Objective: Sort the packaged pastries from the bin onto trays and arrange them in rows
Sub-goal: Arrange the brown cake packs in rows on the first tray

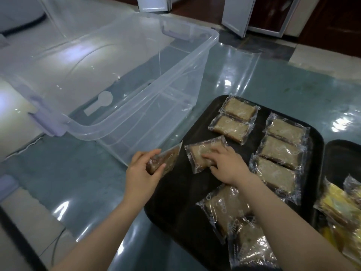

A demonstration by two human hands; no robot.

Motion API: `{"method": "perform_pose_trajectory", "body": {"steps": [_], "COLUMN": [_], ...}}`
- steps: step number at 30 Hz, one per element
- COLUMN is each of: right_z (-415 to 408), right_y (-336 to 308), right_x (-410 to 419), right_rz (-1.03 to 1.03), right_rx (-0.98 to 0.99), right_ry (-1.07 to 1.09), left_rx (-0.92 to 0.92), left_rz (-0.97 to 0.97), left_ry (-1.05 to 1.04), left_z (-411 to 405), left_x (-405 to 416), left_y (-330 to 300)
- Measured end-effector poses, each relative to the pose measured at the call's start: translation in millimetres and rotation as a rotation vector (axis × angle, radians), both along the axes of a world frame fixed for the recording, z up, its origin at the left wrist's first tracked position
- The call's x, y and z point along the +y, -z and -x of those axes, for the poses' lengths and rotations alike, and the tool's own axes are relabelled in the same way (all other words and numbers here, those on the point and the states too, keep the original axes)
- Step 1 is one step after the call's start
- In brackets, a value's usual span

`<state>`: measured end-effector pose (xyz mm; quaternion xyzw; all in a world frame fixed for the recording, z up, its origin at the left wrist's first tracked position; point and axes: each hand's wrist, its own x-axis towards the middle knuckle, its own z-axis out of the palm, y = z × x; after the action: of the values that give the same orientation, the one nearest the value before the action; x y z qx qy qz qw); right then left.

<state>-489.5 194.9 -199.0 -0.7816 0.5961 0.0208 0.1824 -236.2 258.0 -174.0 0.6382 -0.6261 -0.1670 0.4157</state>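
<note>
A black tray lies on the table and carries several brown pastries in clear wrappers. My left hand grips one wrapped pastry by its end, just off the tray's left edge. My right hand rests on a tilted wrapped pastry in the tray's left column, its fingers curled over the pack. Two packs lie in a row above it, three line the right column, and two sit under my right forearm. The clear plastic bin stands to the left, with no pastries visible inside.
A second black tray at the right edge holds yellow wrapped pastries. The bin has lilac latches and its clear lid leans behind it. The table top is glossy grey-green. A white cabinet door stands open at the back.
</note>
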Motion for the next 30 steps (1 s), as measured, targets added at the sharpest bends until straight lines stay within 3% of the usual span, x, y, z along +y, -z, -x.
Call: {"method": "perform_pose_trajectory", "body": {"steps": [3, 7, 10, 13, 21, 25, 30], "right_z": [-0.8, 5.4, 8.7, 14.8, 19.8, 28.8, 39.7], "right_y": [-0.8, 10.4, 13.9, 14.4, 11.0, 7.6, 0.7], "right_x": [0.7, 10.7, 11.8, 11.5, 16.8, 36.6, 73.1], "right_rz": [-0.033, 0.132, 0.133, 0.093, 0.130, 0.169, 0.016], "right_rx": [-0.008, 0.071, 0.119, 0.103, -0.026, -0.054, -0.031], "right_ry": [-0.010, 0.135, 0.254, 0.242, 0.347, 0.285, 0.086], "left_rx": [-0.080, -0.196, -0.219, -0.229, -0.309, -0.500, -0.733], "left_rz": [0.040, 0.095, -0.102, -0.328, -0.440, -0.468, -0.428], "left_ry": [0.079, 0.254, 0.338, 0.445, 0.652, 0.861, 1.001], "left_z": [6.9, 17.3, 16.5, 11.5, 8.6, 11.1, 13.8], "left_x": [1.1, 3.8, 4.8, 5.8, 12.5, 11.3, -4.8], "left_y": [3.6, 10.4, 14.2, 19.9, 24.8, 30.0, 33.0]}}
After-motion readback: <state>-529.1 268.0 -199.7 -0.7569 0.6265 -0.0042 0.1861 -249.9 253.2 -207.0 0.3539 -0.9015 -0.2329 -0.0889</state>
